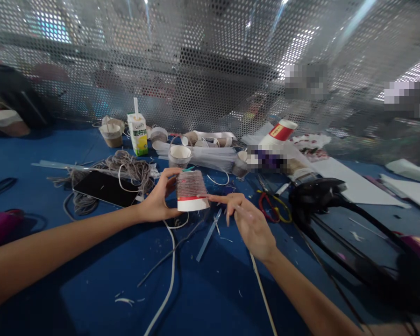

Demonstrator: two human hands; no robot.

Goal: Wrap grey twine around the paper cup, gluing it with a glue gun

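Note:
My left hand (161, 198) is closed around a paper cup (193, 204), turned with its wide white rim down. Grey cord (190, 184) is wound around most of the cup, and a red band shows below the windings. A loose grey cord end (167, 255) trails over the blue table under it. My right hand (250, 219) has its index finger stretched out to the cup's right side, at the lower edge of the cord. Its other fingers hang apart, with nothing visible in them. A translucent glue stick (209, 237) lies below, between both hands.
A tangle of grey cord (125, 165) and a black phone (106, 187) lie left. Behind stand a drink carton (138, 135), cord-wrapped cups (179, 156) and a bundle of glue sticks (210, 156). Scissors (274, 207) and a black object with straps (316, 193) are right. A white cable (172, 275) crosses the front.

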